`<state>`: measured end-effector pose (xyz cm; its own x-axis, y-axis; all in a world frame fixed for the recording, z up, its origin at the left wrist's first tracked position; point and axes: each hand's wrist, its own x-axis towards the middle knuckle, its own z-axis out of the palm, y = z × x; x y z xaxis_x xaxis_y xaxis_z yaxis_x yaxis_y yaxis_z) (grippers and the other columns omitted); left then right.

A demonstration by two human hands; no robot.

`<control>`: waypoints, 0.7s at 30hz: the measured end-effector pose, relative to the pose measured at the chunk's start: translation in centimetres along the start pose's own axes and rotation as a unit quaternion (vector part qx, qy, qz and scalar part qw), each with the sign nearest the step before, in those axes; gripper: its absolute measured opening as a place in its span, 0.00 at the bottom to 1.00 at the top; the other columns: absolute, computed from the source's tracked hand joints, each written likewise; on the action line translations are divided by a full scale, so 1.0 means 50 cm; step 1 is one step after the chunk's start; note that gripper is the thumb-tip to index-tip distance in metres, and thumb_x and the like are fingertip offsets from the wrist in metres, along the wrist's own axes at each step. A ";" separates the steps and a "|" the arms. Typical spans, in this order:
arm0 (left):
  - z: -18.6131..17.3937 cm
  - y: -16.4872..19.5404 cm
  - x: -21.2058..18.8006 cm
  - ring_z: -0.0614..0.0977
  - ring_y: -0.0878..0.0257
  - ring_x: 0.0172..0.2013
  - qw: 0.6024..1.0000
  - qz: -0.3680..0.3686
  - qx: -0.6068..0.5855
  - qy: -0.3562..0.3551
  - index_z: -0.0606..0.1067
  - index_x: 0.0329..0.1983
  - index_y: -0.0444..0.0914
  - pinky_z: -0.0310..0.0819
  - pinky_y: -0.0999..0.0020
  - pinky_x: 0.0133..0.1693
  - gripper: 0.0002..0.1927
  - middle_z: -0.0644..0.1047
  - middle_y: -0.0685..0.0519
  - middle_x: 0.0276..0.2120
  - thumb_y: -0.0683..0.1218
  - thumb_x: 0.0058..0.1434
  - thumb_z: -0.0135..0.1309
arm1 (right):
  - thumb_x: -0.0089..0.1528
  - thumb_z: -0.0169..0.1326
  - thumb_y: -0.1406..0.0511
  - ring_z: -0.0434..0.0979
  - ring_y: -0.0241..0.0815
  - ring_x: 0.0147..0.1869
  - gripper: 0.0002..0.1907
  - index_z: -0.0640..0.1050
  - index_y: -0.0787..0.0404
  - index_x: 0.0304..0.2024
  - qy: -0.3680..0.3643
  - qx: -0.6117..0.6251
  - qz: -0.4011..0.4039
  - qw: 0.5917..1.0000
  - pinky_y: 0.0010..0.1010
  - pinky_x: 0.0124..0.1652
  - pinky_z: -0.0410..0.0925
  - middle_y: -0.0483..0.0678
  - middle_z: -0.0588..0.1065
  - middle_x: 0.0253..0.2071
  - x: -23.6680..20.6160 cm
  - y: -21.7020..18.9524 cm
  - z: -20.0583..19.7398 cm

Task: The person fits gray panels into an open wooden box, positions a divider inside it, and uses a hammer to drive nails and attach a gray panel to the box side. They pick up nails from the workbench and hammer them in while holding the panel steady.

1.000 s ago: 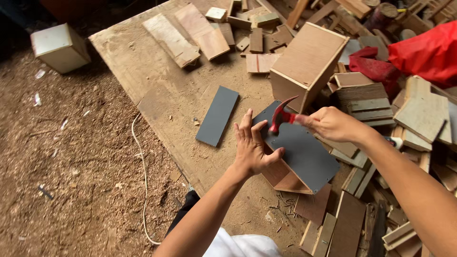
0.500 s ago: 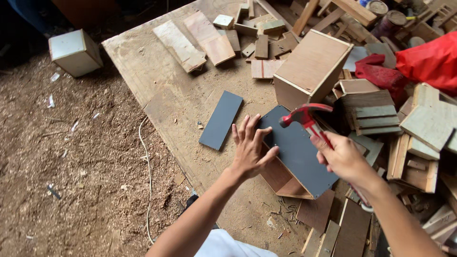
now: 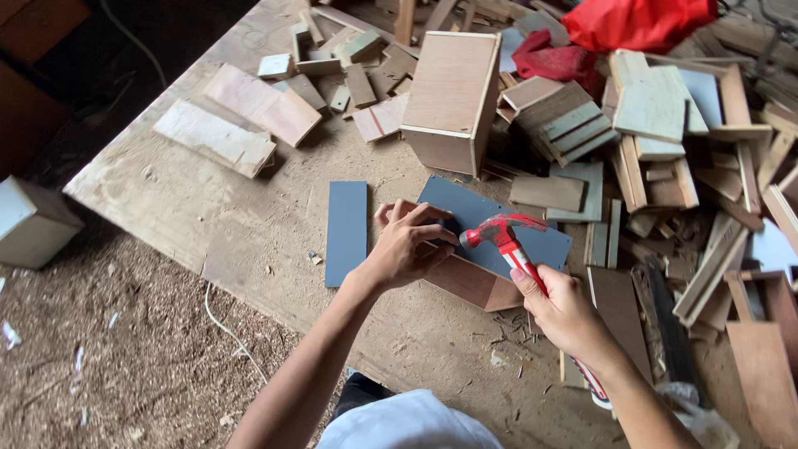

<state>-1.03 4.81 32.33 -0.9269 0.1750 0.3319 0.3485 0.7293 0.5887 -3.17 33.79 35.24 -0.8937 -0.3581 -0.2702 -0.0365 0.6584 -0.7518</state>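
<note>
— On the bench [image 3: 249,233], head view: where was the small wooden box [image 3: 478,278]?

— Near the front edge, under a dark grey panel [image 3: 499,224]. The left hand [image 3: 407,245] lay on that panel, fingertips pinched together at one spot; whether they held a nail, I could not tell.

— And the right hand [image 3: 565,312]?

— Wrapped tight around the red hammer [image 3: 507,241]. Half a second earlier its head was raised higher; now it sat low, just beside the left fingertips.

— Meaning?

— A tap seemed under way. A second grey panel [image 3: 347,233] lay apart, left.
</note>
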 end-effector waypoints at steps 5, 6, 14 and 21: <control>-0.036 -0.028 0.024 0.65 0.51 0.61 0.993 0.049 0.035 -0.101 0.83 0.42 0.61 0.43 0.39 0.63 0.12 0.72 0.58 0.57 0.58 0.55 0.64 | 0.66 0.47 0.48 0.66 0.32 0.19 0.27 0.71 0.63 0.25 0.025 0.017 0.011 0.999 0.30 0.20 0.62 0.42 0.68 0.16 -0.036 -0.029 0.036; -0.037 -0.033 0.030 0.64 0.50 0.61 0.990 0.056 0.050 -0.117 0.84 0.42 0.61 0.43 0.38 0.62 0.11 0.71 0.58 0.57 0.59 0.55 0.64 | 0.66 0.47 0.48 0.66 0.32 0.19 0.27 0.71 0.63 0.25 0.029 0.018 0.015 0.999 0.30 0.20 0.62 0.42 0.68 0.16 -0.040 -0.033 0.043; -0.029 -0.070 0.046 0.61 0.49 0.64 0.987 0.099 -0.064 -0.107 0.83 0.41 0.58 0.47 0.38 0.63 0.12 0.70 0.58 0.57 0.55 0.52 0.67 | 0.65 0.48 0.47 0.65 0.33 0.19 0.27 0.72 0.63 0.26 0.079 0.030 0.070 0.994 0.31 0.20 0.61 0.43 0.68 0.16 -0.068 -0.059 0.087; -0.026 -0.073 0.039 0.61 0.49 0.63 0.986 0.097 -0.082 -0.107 0.83 0.41 0.57 0.50 0.40 0.61 0.12 0.70 0.58 0.56 0.54 0.53 0.68 | 0.67 0.48 0.48 0.62 0.39 0.20 0.27 0.72 0.64 0.27 0.152 -0.054 0.013 0.987 0.36 0.22 0.59 0.50 0.65 0.14 -0.084 -0.064 0.109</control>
<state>-3.91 1.65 31.79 -0.8430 0.4486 0.2968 0.5232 0.5556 0.6461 3.15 29.58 35.48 -0.9871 -0.1362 -0.0840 -0.0444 0.7375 -0.6739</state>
